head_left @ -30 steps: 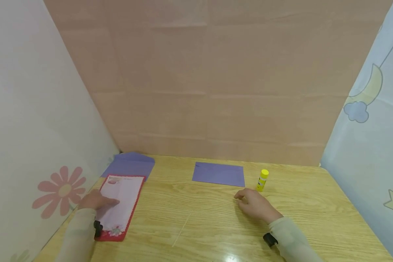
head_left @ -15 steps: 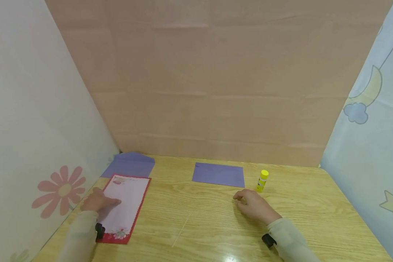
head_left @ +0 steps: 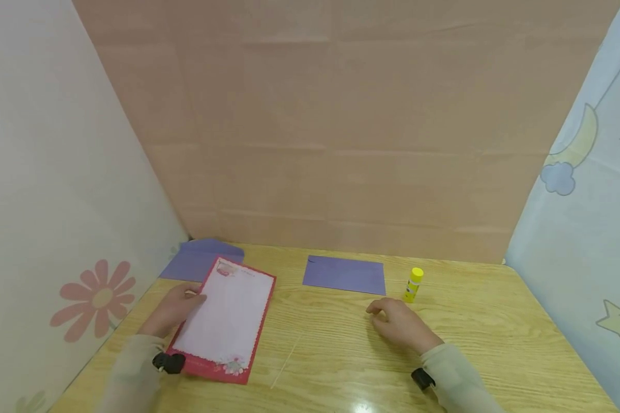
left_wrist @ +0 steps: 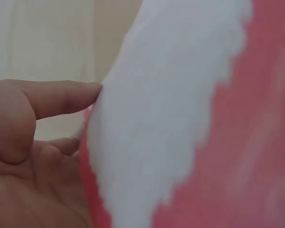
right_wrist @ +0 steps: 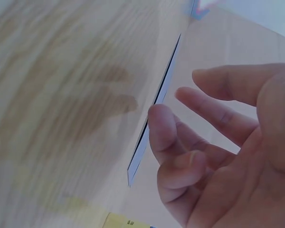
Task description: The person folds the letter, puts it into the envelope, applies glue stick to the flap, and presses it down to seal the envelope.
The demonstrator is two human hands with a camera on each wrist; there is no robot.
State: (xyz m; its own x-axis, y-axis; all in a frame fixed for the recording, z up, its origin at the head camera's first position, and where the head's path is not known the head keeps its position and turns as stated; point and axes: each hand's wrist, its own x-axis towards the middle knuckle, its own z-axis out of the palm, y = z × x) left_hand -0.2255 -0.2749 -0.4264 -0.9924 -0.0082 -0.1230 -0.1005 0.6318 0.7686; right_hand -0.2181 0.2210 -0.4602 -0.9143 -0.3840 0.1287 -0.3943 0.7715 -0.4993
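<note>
The left hand (head_left: pixel 174 308) is pinching the red-bordered sheet (head_left: pixel 228 318) by its edge; the right hand (head_left: pixel 404 326) is holding nothing, its fingers loosely curled and parted.

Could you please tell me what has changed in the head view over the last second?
The red-bordered sheet has moved to the right, and the left hand has gone with it, now pinching its left edge. The right hand, the yellow glue stick, the purple envelope at the left and the purple rectangle have stayed about where they were.
</note>
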